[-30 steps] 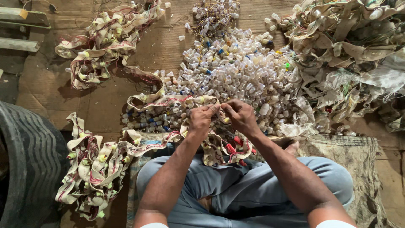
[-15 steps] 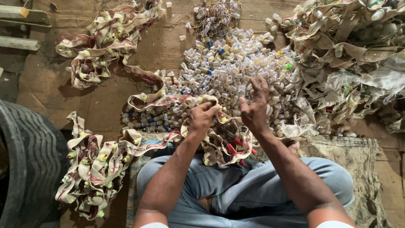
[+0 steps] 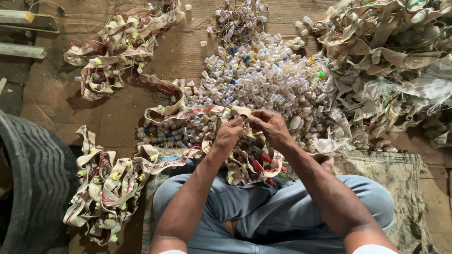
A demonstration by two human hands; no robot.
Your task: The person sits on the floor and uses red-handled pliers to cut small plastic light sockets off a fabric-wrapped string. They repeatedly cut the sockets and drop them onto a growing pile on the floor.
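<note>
My left hand [image 3: 229, 134] and my right hand [image 3: 269, 126] meet over my lap, both pinching the same spot on a dirty cream strip [image 3: 188, 114] strung with small plastic lamp holders and red wires. The strip loops from my fingers down to the left and over my knees. Just beyond my hands lies a big heap of loose small clear and white plastic caps [image 3: 263, 80], a few blue ones among them. What sits between my fingertips is too small to make out.
Coiled bundles of the same strip lie at the left front [image 3: 106, 188] and far left [image 3: 117, 47]. A large tangled pile of strip and plastic sheet [image 3: 391, 61] fills the right. A black tyre [image 3: 33, 183] stands at the left. Red-handled pliers [image 3: 263, 169] rest by my knees.
My right hand had reached out over the cap heap and has come back to meet the left hand on the strip. The left hand stayed put.
</note>
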